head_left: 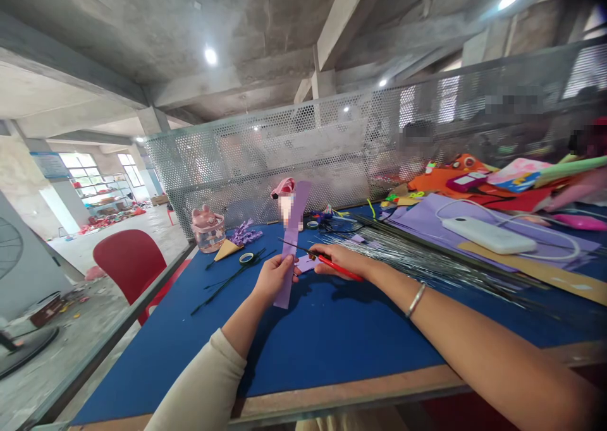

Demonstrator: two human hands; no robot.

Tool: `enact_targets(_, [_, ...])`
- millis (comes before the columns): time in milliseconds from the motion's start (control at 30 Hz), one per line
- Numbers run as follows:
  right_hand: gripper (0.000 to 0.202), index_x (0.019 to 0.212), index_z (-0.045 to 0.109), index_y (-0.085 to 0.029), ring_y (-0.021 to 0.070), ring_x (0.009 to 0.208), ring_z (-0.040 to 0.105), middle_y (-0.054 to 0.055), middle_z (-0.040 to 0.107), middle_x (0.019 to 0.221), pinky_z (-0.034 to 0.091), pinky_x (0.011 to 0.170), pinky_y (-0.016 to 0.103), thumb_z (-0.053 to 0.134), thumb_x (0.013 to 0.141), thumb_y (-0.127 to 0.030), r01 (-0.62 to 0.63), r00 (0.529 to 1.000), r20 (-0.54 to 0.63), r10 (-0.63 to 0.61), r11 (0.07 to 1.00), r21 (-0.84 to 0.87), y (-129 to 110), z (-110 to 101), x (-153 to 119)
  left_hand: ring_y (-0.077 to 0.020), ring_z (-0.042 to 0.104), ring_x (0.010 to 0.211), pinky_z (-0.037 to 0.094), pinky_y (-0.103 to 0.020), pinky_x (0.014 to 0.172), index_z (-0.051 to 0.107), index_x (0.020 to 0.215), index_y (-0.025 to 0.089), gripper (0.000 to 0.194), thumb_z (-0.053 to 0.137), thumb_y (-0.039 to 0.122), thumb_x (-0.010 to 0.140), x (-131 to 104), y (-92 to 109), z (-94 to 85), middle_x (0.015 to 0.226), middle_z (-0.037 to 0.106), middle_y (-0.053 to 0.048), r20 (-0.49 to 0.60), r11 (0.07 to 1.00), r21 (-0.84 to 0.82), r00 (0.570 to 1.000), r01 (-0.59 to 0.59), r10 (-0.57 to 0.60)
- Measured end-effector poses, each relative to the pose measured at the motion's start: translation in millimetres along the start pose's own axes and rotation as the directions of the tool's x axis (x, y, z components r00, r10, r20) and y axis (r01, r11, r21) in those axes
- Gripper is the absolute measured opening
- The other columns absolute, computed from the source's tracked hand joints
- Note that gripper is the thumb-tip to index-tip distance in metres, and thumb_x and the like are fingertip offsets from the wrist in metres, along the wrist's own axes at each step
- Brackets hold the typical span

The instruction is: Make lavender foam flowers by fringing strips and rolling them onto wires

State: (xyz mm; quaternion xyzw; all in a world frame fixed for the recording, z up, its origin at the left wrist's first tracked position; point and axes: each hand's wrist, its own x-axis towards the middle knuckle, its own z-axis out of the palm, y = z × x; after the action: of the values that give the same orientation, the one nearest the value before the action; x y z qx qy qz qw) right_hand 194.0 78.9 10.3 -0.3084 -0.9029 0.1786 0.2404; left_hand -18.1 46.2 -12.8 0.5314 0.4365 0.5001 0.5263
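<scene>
My left hand (275, 278) pinches a long purple paper strip (294, 219), which stands nearly upright above the table. In my right hand (339, 260) is a pair of red-handled scissors (342, 268); its dark blades point left and cross the strip just above my left fingers. Whether the blades have cut into the paper I cannot tell. A smaller purple piece (308, 263) shows between the two hands, partly hidden by my fingers. To the left lie dark green stems (222, 285), a roll of tape (246, 258) and a purple flower bunch (245, 232) with a tan paper cone (228, 249).
A pink lidded cup (207, 229) stands at the table's back left. Thin wires (393, 254), purple sheets (427, 219) and a white power strip (488, 235) cover the right side. Behind rises a perforated metal panel (265, 146). A red chair (130, 263) is at the left.
</scene>
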Motion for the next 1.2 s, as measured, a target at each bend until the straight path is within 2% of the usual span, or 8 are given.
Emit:
enact_targets(167, [0.051,0.104,0.062,-0.016,0.0176,0.072,0.055,0.007,0.065,0.087,0.042,0.062,0.026,0.052,0.081,-0.06,-0.016,0.999,-0.032,0.018,0.998,0.056,2.0,3.4,1.7,-0.0095,0.056,0.049,0.042,-0.021,0.05,0.063,0.083,0.014,0.048,0.07,0.057,0.063,0.8,-0.6,-0.5,0.064,0.065,-0.001,-0.003,1.0,-0.005,1.0,0.005,-0.005])
enact_targets(300, [0.054,0.106,0.065,-0.017,0.018,0.069,0.056,0.006,0.067,0.084,0.042,0.061,0.027,0.053,0.079,-0.062,-0.032,0.997,-0.063,0.034,0.999,0.034,8.1,5.2,3.1,-0.0095,0.057,0.049,0.043,-0.021,0.05,0.062,0.083,0.014,0.046,0.071,0.056,0.065,-0.1,1.1,1.0,0.065,0.066,-0.002,-0.011,1.0,-0.016,1.0,0.012,-0.012])
enact_targets(500, [0.059,0.104,0.066,-0.015,0.0198,0.072,0.058,0.008,0.068,0.086,0.042,0.062,0.027,0.052,0.078,-0.066,-0.047,0.994,-0.093,0.05,0.998,0.036,13.8,4.2,4.2,-0.0103,0.059,0.05,0.042,-0.02,0.048,0.06,0.087,0.013,0.038,0.07,0.047,0.072,-2.3,3.2,3.5,0.068,0.067,-0.003,0.019,0.996,0.003,0.996,0.084,-0.084])
enact_targets(633, [0.055,0.102,0.065,-0.014,0.0194,0.07,0.058,0.008,0.067,0.084,0.042,0.062,0.028,0.051,0.08,-0.063,-0.058,0.996,-0.063,0.061,0.998,0.035,13.7,2.5,3.6,-0.0098,0.058,0.047,0.043,-0.02,0.048,0.059,0.085,0.013,0.033,0.067,0.044,0.076,-0.6,0.9,2.9,0.063,0.064,-0.001,0.016,0.995,0.023,0.995,0.093,-0.094])
enact_targets(733, [0.054,0.108,0.058,-0.015,0.0193,0.073,0.057,0.008,0.065,0.089,0.043,0.065,0.029,0.052,0.08,-0.06,-0.037,0.999,-0.034,0.037,0.999,0.015,13.3,1.8,1.4,-0.0088,0.055,0.045,0.042,-0.02,0.048,0.059,0.083,0.014,0.033,0.067,0.046,0.075,1.2,-0.5,2.1,0.059,0.062,0.001,0.009,0.997,0.01,0.997,0.075,-0.075])
enact_targets(833, [0.051,0.114,0.049,-0.015,0.0176,0.074,0.055,0.007,0.063,0.092,0.042,0.065,0.029,0.05,0.083,-0.056,-0.032,0.999,0.026,0.031,0.999,0.005,11.0,0.9,-1.6,-0.0086,0.053,0.042,0.041,-0.02,0.046,0.059,0.083,0.015,0.034,0.064,0.048,0.076,2.7,0.1,1.3,0.056,0.059,0.002,-0.046,0.999,0.006,0.998,0.045,-0.045])
enact_targets(967, [0.047,0.114,0.047,-0.018,0.016,0.071,0.052,0.004,0.06,0.089,0.041,0.063,0.028,0.051,0.084,-0.054,-0.038,0.995,0.089,0.037,0.999,0.001,6.4,0.2,-3.2,-0.0089,0.051,0.041,0.039,-0.02,0.045,0.058,0.08,0.016,0.032,0.06,0.048,0.079,3.4,2.1,1.3,0.052,0.057,0.003,-0.111,0.999,-0.011,0.993,0.033,-0.034])
enact_targets(1200, [0.062,0.112,0.048,-0.016,0.0156,0.069,0.049,0.005,0.058,0.086,0.04,0.063,0.028,0.043,0.081,-0.069,0.015,0.998,0.065,-0.02,0.997,0.075,7.3,5.7,-1.4,-0.0094,0.052,0.041,0.038,-0.02,0.044,0.058,0.077,0.017,0.026,0.057,0.043,0.082,3.7,-2.2,1.9,0.051,0.057,0.003,-0.015,1.0,0.02,1.0,0.019,-0.018])
